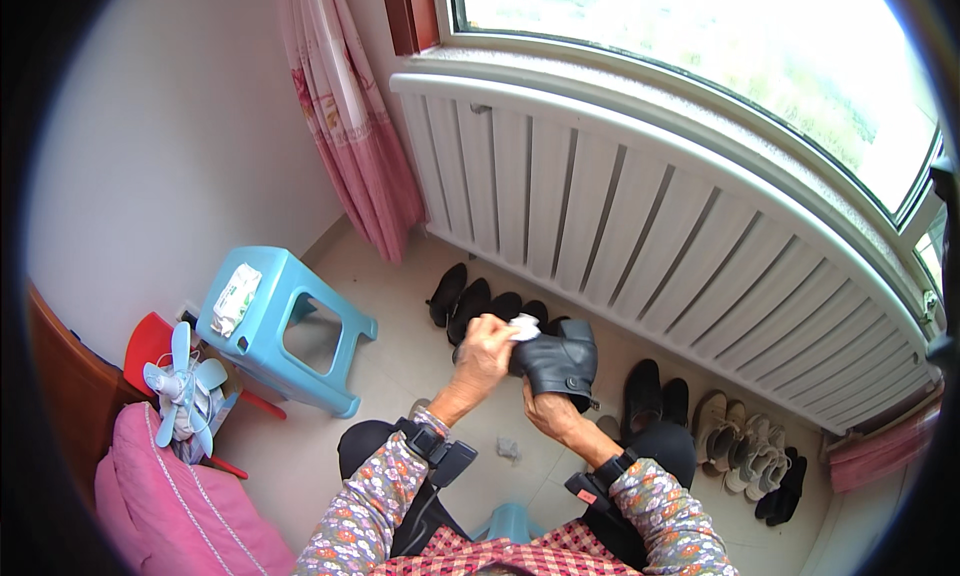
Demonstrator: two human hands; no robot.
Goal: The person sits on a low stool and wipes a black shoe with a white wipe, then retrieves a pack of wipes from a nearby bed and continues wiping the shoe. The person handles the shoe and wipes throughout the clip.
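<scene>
A black leather ankle boot (553, 362) is held up above the floor, tilted on its side with its heel toward the radiator. My right hand (555, 417) grips it from below at the shaft opening, its fingers partly hidden by the boot. A snap button and a zip pull show near that opening. My left hand (486, 353) pinches a crumpled white wipe or tissue (525, 327) at the boot's upper left edge. Whether the wipe presses on the leather is hard to tell.
Several dark shoes (470, 306) line the floor below a white radiator (570, 193); pale sneakers (757, 456) stand farther right. At left are a blue plastic stool (300, 328) bearing a wipes packet (236, 298), a small fan (181, 388) and pink bedding (187, 493). Grey crumpled scrap (508, 448) lies between my feet.
</scene>
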